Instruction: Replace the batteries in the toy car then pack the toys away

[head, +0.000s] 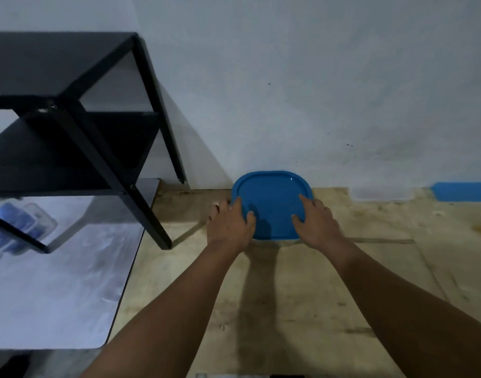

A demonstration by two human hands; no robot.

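Observation:
A container with a blue lid (272,199) stands on the wooden floor against the grey wall; its clear body barely shows under the lid's near edge. My left hand (230,223) lies on the lid's left edge, thumb on top and fingers spread over the side. My right hand (317,223) rests on the lid's right near corner, fingers spread flat on top. Both hands press on the lid without lifting it. No toy car or batteries are in sight; whatever the container holds is hidden.
A black metal shelf unit (78,126) stands at the left, one foot near my left hand. Under it lies a pale mat (56,282) with blurred blue-and-clear containers (21,227). A blue tape strip (462,190) runs along the wall's base at right.

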